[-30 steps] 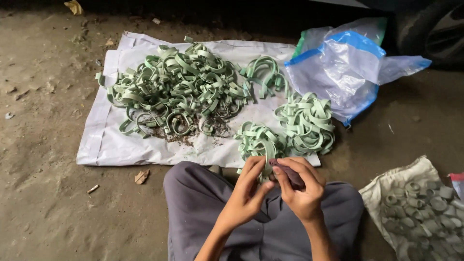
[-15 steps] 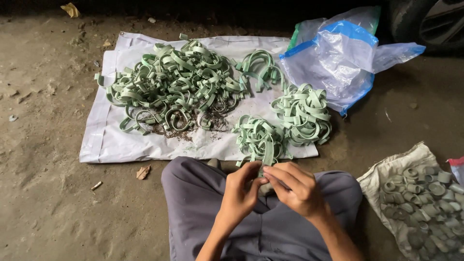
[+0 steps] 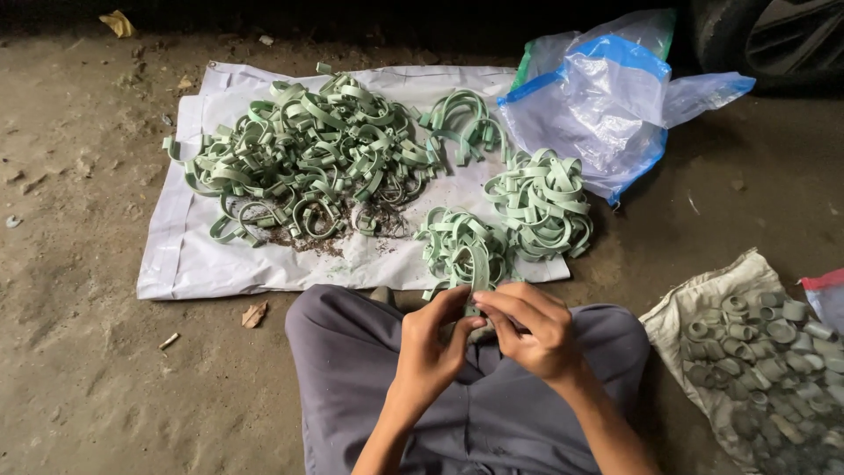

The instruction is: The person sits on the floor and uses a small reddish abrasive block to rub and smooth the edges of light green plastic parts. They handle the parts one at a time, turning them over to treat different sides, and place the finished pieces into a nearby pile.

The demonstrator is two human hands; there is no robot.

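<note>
The left hand (image 3: 431, 352) and the right hand (image 3: 532, 330) met over the lap, fingers curled in and pressed together on a pale green strip (image 3: 479, 277) that rose from between them. The left thumb and forefinger pinched it from one side, and the right fingertips closed over it from the other. What else lay inside the grip could not be told, since the fingers hid it. Both forearms came up from the bottom edge over grey trousers (image 3: 369, 378), the knees spread wide.

Just beyond the hands, the strip's upper end touched a small bundle of green loops (image 3: 457, 242) lying at the near edge of a white sheet (image 3: 189, 255) spread on the dirt floor (image 3: 79, 352). Beside that bundle, to the right, lay a second, rounder bundle (image 3: 541, 202). A much larger loose heap of the same green bands (image 3: 299, 158) covered the middle and left of the sheet, with dark crumbs scattered under its near side, and a smaller cluster (image 3: 466, 123) sat near the far edge.

At the sheet's far right corner a clear plastic bag with blue trim (image 3: 607, 97) lay crumpled. On the floor to the person's right, a grey cloth (image 3: 694, 303) held many dull round rings (image 3: 765, 352). A dry leaf (image 3: 255, 314) lay by the left knee.
</note>
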